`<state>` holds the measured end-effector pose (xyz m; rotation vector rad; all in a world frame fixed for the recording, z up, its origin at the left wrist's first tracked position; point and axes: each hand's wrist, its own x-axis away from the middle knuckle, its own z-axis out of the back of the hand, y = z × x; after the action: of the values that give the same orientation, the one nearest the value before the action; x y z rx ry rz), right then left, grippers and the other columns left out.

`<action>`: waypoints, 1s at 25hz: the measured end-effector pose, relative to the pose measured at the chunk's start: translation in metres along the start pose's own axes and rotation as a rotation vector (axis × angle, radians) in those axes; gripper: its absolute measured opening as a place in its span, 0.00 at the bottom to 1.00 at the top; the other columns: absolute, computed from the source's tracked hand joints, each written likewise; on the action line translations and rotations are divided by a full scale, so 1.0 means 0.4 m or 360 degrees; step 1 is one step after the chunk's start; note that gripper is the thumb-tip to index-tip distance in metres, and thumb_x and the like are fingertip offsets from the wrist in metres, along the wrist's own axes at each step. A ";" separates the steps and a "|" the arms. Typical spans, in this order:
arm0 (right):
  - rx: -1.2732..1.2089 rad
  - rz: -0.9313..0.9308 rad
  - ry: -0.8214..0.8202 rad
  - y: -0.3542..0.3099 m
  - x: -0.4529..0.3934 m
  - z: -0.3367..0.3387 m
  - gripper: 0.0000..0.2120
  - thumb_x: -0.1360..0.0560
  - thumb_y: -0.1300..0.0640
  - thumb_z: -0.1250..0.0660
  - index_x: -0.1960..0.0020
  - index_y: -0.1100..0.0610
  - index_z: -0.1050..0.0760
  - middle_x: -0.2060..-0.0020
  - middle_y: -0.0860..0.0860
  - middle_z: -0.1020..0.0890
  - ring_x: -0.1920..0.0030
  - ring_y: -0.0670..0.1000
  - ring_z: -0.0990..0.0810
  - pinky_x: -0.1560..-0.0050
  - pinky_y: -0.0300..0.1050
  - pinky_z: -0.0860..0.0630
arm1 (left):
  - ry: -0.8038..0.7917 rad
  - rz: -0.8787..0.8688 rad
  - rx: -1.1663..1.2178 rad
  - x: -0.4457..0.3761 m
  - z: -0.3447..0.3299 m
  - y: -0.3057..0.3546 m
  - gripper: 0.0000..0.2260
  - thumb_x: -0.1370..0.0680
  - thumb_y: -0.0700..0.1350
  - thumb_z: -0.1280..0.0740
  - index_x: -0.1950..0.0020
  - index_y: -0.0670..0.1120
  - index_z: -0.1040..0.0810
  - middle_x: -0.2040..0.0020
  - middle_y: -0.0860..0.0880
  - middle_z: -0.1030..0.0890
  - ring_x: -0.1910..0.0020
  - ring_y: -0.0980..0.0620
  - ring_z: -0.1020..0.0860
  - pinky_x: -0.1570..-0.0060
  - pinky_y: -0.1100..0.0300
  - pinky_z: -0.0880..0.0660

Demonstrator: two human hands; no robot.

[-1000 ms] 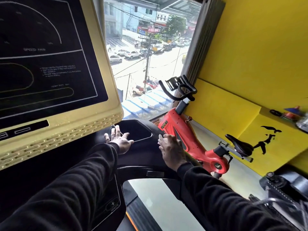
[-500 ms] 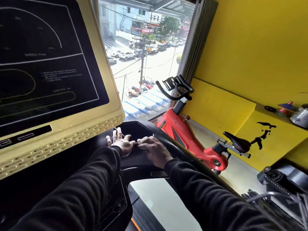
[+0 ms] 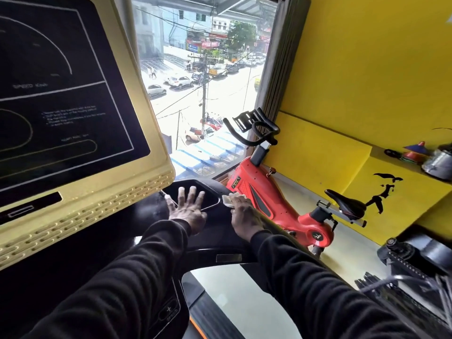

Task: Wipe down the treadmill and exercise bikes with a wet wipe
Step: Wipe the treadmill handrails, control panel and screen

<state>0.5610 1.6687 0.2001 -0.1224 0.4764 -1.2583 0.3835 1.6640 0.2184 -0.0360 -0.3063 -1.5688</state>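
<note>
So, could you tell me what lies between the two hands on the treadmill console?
In the head view, only bare black console separates the left hand from the right hand, which presses the wipe.

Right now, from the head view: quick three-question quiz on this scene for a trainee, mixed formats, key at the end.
1. Multiple choice: which of the hands has the wet wipe under it? A) left hand B) right hand C) neither
2. True or false: the left hand lies with fingers spread flat by the recessed tray of the treadmill console.
3. Fill in: the exercise bike beyond the console has a frame coloured ____.

Key: 1 B. 2 true. 3 red.
</note>
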 end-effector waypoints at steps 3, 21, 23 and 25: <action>-0.0106 0.0237 0.0060 0.009 -0.019 -0.010 0.14 0.26 0.65 0.39 0.46 0.57 0.18 0.49 0.53 0.20 0.48 0.56 0.22 0.42 0.48 0.25 | -0.0065 -0.0050 0.0097 -0.019 -0.012 0.057 0.29 0.16 0.57 0.49 0.19 0.53 0.59 0.20 0.55 0.63 0.22 0.45 0.66 0.28 0.34 0.67; 0.0011 0.0235 -0.0782 -0.004 -0.301 -0.055 0.24 0.19 0.50 0.46 0.25 0.57 0.39 0.27 0.57 0.34 0.27 0.58 0.37 0.26 0.50 0.42 | -0.0012 0.0210 0.0090 -0.073 -0.040 0.073 0.29 0.17 0.63 0.54 0.19 0.55 0.59 0.20 0.57 0.61 0.20 0.49 0.60 0.26 0.40 0.64; 0.0032 0.0190 -0.0708 0.013 -0.295 -0.050 0.24 0.18 0.50 0.47 0.25 0.56 0.39 0.28 0.57 0.32 0.29 0.59 0.33 0.28 0.50 0.39 | -0.0012 0.0233 0.0083 -0.079 -0.039 0.075 0.29 0.17 0.63 0.55 0.19 0.55 0.58 0.20 0.57 0.61 0.20 0.49 0.60 0.25 0.40 0.63; 0.0074 0.0178 -0.0646 0.030 -0.287 -0.044 0.21 0.18 0.51 0.47 0.28 0.57 0.35 0.32 0.59 0.28 0.32 0.59 0.30 0.31 0.49 0.36 | -0.0019 0.0247 0.0072 -0.080 -0.037 0.079 0.29 0.17 0.63 0.55 0.19 0.55 0.57 0.19 0.57 0.60 0.20 0.49 0.59 0.25 0.40 0.62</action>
<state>0.5388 1.7829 0.2122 -0.3011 0.1013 -1.0985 0.4179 1.6923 0.2027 -0.0333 -0.3406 -1.4080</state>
